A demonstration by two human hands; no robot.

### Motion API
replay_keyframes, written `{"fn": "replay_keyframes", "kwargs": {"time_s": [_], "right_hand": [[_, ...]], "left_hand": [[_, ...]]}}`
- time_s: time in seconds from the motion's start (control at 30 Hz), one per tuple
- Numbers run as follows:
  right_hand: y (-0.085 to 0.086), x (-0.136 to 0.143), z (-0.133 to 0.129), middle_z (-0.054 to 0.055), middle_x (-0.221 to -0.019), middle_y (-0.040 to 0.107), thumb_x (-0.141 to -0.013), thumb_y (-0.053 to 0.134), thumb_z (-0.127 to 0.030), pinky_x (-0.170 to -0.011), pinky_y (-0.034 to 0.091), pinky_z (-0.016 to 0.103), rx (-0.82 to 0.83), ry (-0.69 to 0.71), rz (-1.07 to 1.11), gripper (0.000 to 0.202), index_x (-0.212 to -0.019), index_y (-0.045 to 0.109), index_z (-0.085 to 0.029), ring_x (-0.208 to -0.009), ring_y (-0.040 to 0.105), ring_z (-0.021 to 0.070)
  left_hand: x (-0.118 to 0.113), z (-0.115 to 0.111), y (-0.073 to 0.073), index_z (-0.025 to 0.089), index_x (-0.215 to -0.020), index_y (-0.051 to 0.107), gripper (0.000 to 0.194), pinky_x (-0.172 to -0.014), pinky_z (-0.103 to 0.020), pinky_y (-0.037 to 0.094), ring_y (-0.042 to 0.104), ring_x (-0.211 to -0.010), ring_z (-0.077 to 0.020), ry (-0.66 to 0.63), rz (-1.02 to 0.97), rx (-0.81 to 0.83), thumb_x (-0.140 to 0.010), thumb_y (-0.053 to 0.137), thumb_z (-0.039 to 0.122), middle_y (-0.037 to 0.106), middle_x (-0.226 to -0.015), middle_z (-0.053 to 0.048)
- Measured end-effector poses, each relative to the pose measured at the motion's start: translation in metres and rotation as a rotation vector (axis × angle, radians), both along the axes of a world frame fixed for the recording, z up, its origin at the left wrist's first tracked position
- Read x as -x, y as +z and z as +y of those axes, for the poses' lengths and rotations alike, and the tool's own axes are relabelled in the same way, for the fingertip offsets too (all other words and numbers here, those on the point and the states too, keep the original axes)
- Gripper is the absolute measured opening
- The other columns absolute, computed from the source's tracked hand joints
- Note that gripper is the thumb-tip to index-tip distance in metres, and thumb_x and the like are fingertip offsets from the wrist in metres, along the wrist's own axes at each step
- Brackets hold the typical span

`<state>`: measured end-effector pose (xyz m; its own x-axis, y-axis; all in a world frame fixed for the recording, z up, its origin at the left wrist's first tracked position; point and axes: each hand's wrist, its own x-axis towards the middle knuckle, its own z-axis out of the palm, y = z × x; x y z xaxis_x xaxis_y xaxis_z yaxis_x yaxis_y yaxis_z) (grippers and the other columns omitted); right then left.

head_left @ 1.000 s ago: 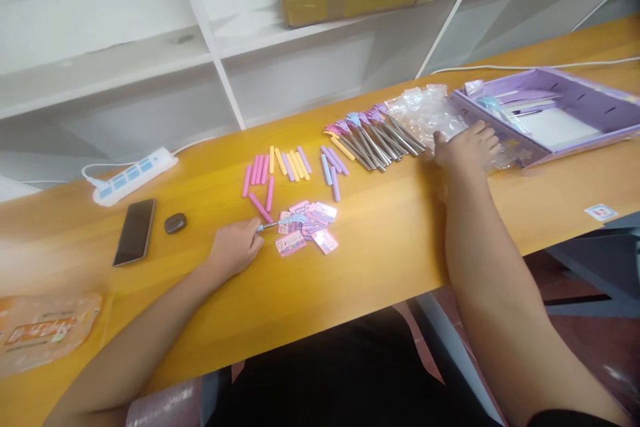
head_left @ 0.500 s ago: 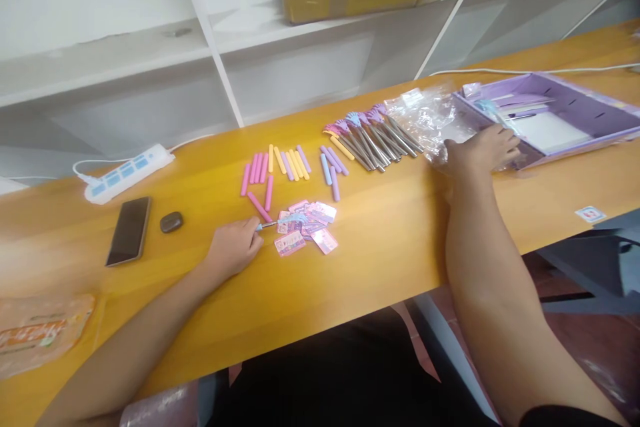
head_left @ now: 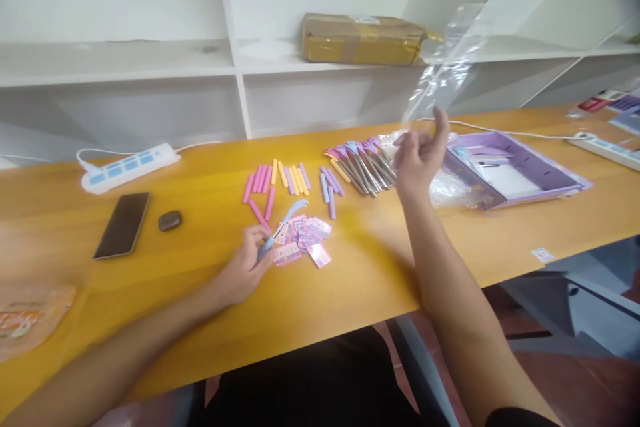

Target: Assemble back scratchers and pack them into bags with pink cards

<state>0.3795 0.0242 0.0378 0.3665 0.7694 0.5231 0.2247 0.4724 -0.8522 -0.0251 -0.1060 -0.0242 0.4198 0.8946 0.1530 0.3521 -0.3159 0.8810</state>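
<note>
My left hand is closed around the blue handle of a small back scratcher, whose light blue claw end points up and right above a heap of pink and purple printed cards. Raised over the table, my right hand pinches a clear plastic bag that stretches upward from the fingers. Behind that hand lies a bundle of back scratchers with metal rods and coloured claws. Loose handle tubes in pink, yellow, and blue and purple lie to its left.
On the right stands a purple open box with more clear bags beside it. A phone, a dark earbud case and a white power strip occupy the left. A taped carton sits on the shelf.
My right hand has come away from the purple box, moving left and up with a clear bag. The back scratcher in my left hand has tilted upward. The camera view has shifted.
</note>
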Motion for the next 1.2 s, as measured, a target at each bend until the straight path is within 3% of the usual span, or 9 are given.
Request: {"fn": "replay_keyframes", "kwargs": {"time_s": [0.1,0.23,0.37,0.47,0.73,0.87,0.97,1.07,1.2], "right_hand": [[-0.01,0.086,-0.033,-0.004,-0.087,0.06,-0.106,0.063,-0.042,-0.048,0.028,0.028,0.032,0.343,0.088,0.054,-0.152,0.034,-0.04,-0.05,0.035,0.0116],[-0.04,0.164,-0.09,-0.002,-0.089,0.063,-0.103,0.07,-0.046,-0.052,0.039,0.025,0.21,0.807,0.038,0.052,-0.144,0.041,-0.032,-0.06,0.05,0.012],[-0.069,0.183,-0.111,-0.002,-0.093,0.06,-0.102,0.073,-0.045,-0.061,0.046,0.023,0.278,1.038,-0.048,0.042,-0.129,0.047,-0.027,-0.073,0.06,0.0116],[-0.076,0.18,-0.107,-0.001,-0.093,0.063,-0.109,0.061,-0.053,-0.06,0.049,0.025,0.261,1.124,0.058,0.033,-0.121,0.048,-0.025,-0.068,0.061,0.0109],[-0.069,0.188,-0.094,-0.01,-0.067,0.061,-0.098,0.074,-0.06,-0.04,0.039,0.019,0.524,1.011,0.265,0.046,-0.105,0.043,-0.026,-0.045,0.056,0.0102],[-0.063,0.19,-0.097,-0.008,-0.064,0.06,-0.092,0.077,-0.065,-0.046,0.044,0.022,0.566,1.074,0.138,0.048,-0.099,0.055,-0.024,-0.05,0.056,0.0109],[-0.055,0.183,-0.098,-0.004,-0.062,0.058,-0.095,0.074,-0.066,-0.051,0.047,0.028,0.499,1.044,0.08,0.043,-0.091,0.066,-0.024,-0.054,0.054,0.0137],[-0.041,0.163,-0.089,-0.002,-0.065,0.052,-0.099,0.067,-0.068,-0.059,0.048,0.033,0.389,0.885,0.17,0.043,-0.09,0.063,-0.026,-0.059,0.05,0.0162],[-0.024,0.129,-0.068,0.003,-0.086,0.05,-0.099,0.059,-0.075,-0.069,0.051,0.035,0.209,0.639,0.244,0.051,-0.087,0.048,-0.026,-0.077,0.052,0.0195]], "left_hand": [[-0.001,-0.003,-0.004,0.029,-0.128,0.046,0.028,-0.075,-0.028,0.051,0.058,-0.081,-0.0128,-0.104,-0.164,0.186,-0.107,0.06,0.042,0.059,-0.11,-0.002],[-0.006,0.0,-0.016,0.031,-0.131,0.045,0.049,-0.05,-0.02,0.034,0.041,-0.058,-0.0053,-0.203,-0.489,0.427,-0.099,0.069,0.059,0.057,-0.104,0.001],[-0.008,-0.002,-0.016,0.022,-0.116,0.056,0.049,-0.049,-0.02,0.035,0.042,-0.055,-0.0068,-0.14,-0.387,0.494,-0.094,0.077,0.061,0.051,-0.076,0.006],[-0.006,-0.005,-0.012,0.021,-0.104,0.057,0.046,-0.048,-0.02,0.037,0.045,-0.054,-0.0074,-0.065,-0.307,0.5,-0.095,0.073,0.064,0.049,-0.07,0.007],[-0.005,0.003,-0.005,0.019,-0.097,0.076,0.043,-0.049,-0.022,0.043,0.049,-0.054,-0.0084,-0.176,-0.177,0.432,-0.098,0.07,0.061,0.061,-0.078,0.001],[-0.009,0.007,0.001,0.022,-0.088,0.082,0.032,-0.077,-0.032,0.059,0.068,-0.086,-0.0179,-0.219,-0.182,0.254,-0.096,0.076,0.053,0.071,-0.107,-0.009],[-0.009,0.006,0.006,0.024,-0.085,0.084,0.03,-0.1,-0.042,0.057,0.07,-0.106,-0.0254,-0.241,-0.216,0.168,-0.096,0.077,0.051,0.072,-0.114,-0.011],[-0.004,0.007,0.006,0.023,-0.085,0.084,0.031,-0.104,-0.044,0.055,0.069,-0.109,-0.0264,-0.121,-0.291,0.089,-0.096,0.078,0.052,0.071,-0.113,-0.011],[0.005,0.016,-0.005,0.02,-0.082,0.076,0.034,-0.088,-0.034,0.055,0.066,-0.085,-0.0188,0.214,-0.471,0.09,-0.097,0.077,0.051,0.069,-0.085,-0.004]]}}
